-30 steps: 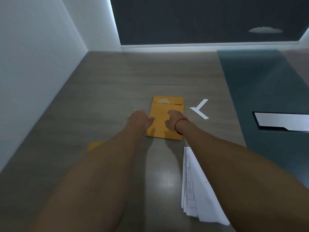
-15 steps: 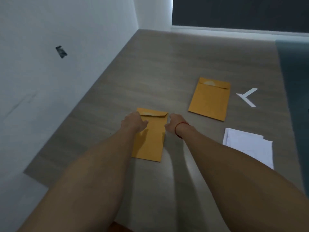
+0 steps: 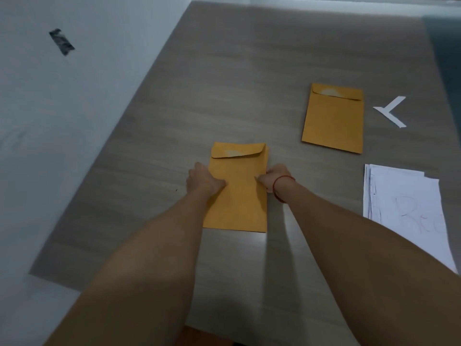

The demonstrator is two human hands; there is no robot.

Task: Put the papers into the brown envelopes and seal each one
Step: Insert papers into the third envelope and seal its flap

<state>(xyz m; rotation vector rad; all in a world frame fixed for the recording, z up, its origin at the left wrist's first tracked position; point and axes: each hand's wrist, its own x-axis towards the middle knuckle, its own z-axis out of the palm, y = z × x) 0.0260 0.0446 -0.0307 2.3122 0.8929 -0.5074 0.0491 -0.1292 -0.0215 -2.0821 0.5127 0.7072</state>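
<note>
Grey table (image 3: 249, 71) held near envelope (image 3: 238, 193), flap folded; left hand (image 3: 203, 181) and right hand (image 3: 273, 178) gripped side edges, likely steadying it. Papers (image 3: 409, 208) waited right.

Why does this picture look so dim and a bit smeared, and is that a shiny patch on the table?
Head view: the light is low and bluish; the grey wood-grain table shows a pale sheen just below the near brown paper envelope, between the forearms, which cast soft shadows. Edges look slightly soft, most of all at the right border, and the wide lens bends the table's lines. The white paper stack stays readable as scribbled sheets.
</note>
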